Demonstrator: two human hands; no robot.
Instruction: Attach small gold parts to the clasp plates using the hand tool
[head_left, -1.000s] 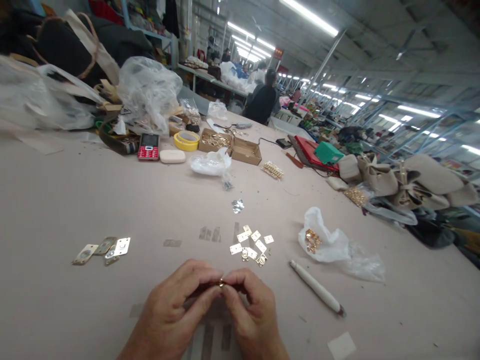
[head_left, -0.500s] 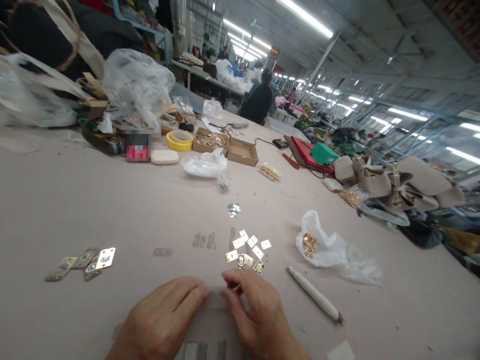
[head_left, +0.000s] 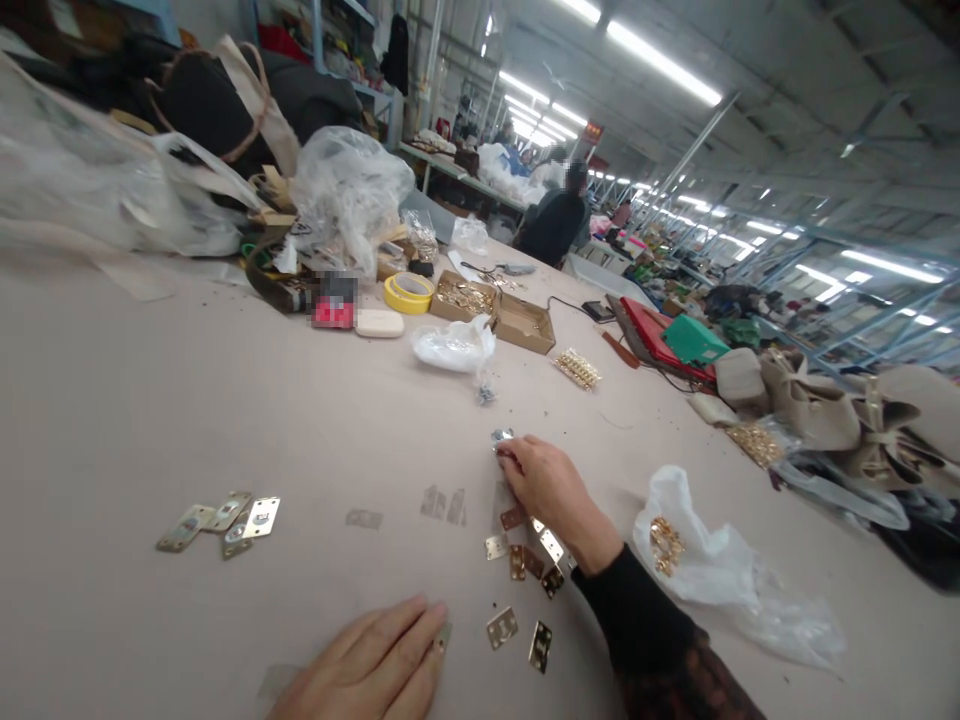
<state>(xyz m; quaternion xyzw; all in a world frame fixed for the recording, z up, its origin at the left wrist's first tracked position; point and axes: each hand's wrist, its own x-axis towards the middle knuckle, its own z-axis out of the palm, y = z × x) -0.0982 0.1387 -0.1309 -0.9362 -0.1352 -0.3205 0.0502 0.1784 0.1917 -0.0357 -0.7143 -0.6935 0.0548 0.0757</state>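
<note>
Left hand (head_left: 367,665), fingers side by side, partly covered a metal plate (head_left: 443,637). Right hand (head_left: 544,490), fingertips together, reached shiny silver pieces (head_left: 501,436). Neither grip discernible. Beside left hand: two smooth, rectangular, gold-toned plates (head_left: 502,628), holes at corners.

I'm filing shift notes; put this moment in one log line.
left hand: partly covering metal plate | right hand: at silver pieces, grip unclear | gold pieces: in white bag

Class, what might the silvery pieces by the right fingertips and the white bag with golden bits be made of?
Silvery pieces: perhaps shiny metal, given bright glints; too small to confirm.
White bag: likely thin, soft-sheened plastic: crumpled, partly see-through.
</note>
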